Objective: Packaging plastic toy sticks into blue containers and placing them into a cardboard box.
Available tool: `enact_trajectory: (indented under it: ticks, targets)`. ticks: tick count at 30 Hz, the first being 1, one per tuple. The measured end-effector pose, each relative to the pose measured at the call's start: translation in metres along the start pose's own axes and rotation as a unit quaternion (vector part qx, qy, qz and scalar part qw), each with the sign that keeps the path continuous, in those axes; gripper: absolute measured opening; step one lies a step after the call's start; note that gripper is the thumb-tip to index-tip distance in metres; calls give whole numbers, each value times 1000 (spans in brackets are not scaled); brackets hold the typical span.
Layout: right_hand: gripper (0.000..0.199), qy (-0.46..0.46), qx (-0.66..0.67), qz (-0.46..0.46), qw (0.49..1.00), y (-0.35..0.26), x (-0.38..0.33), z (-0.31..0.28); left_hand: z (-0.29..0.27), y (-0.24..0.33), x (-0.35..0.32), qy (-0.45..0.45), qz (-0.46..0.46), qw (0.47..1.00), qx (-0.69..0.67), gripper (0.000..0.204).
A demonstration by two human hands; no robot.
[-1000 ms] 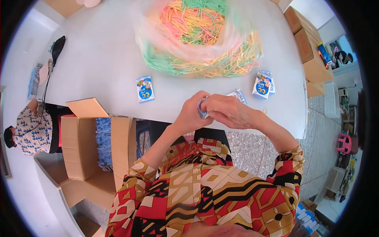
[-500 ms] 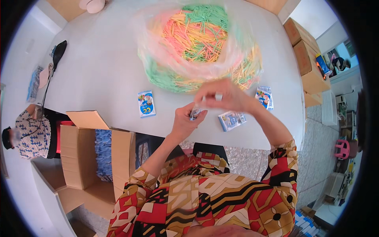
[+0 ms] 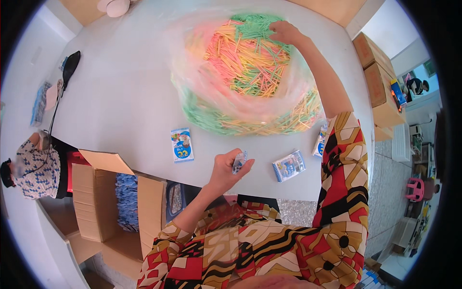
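Note:
My left hand (image 3: 227, 168) is closed around a small blue-and-white packet (image 3: 239, 163), held upright above the table's near edge. The fingers hide its lower part. My right arm stretches far forward, and the right hand (image 3: 285, 32) is over the green sticks (image 3: 254, 26) at the back of a big clear plastic bag (image 3: 180, 79). Its thumb and fingers look bent and slightly apart, with nothing visible between them. Pink and yellow thin sticks (image 3: 240, 58) fill the middle of the bag.
Similar packets lie on the white table (image 3: 110, 96): one packet (image 3: 182, 145) at left, another packet (image 3: 289, 165) at right, and one (image 3: 319, 142) partly behind my right sleeve. An open carton (image 3: 85, 202) holds blue packets (image 3: 127, 200). Another person (image 3: 38, 166) is at far left.
My right hand has left the packet in my left hand and moved forward over the bag. The left hand still holds the packet. The whole view has shifted slightly.

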State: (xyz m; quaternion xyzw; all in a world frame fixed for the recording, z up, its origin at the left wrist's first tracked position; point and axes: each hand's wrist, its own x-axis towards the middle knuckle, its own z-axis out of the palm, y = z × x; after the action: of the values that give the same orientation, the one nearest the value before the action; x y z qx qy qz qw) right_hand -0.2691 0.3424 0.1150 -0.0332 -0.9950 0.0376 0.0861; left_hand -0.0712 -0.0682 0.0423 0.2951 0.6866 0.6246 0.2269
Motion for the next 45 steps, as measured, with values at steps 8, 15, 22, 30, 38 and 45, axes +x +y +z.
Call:
enact_trajectory:
  ticks: [8, 15, 22, 30, 38, 45]
  targets:
    - [30, -81, -63, -18, 995, 19, 59, 37, -7, 7, 3, -8, -16, 1000, -2, 28]
    - [24, -110, -144, 27, 983, 79, 55, 43, 3, 9, 4, -53, 6, 998, -17, 28]
    - [30, -86, -220, -43, 971, 59, 67, 56, 4, 12, 0, -39, 13, 999, 3, 28]
    - [32, 1, 93, 102, 990, 28, 21, -5, 4, 12, -3, -38, 22, 999, 20, 31]
    - [19, 76, 446, 69, 889, -27, -34, 2, 6, 13, -5, -36, 11, 999, 6, 32]
    - [24, 93, 373, 35, 922, -45, -67, 16, -1, 12, -4, -25, 11, 999, 27, 29]
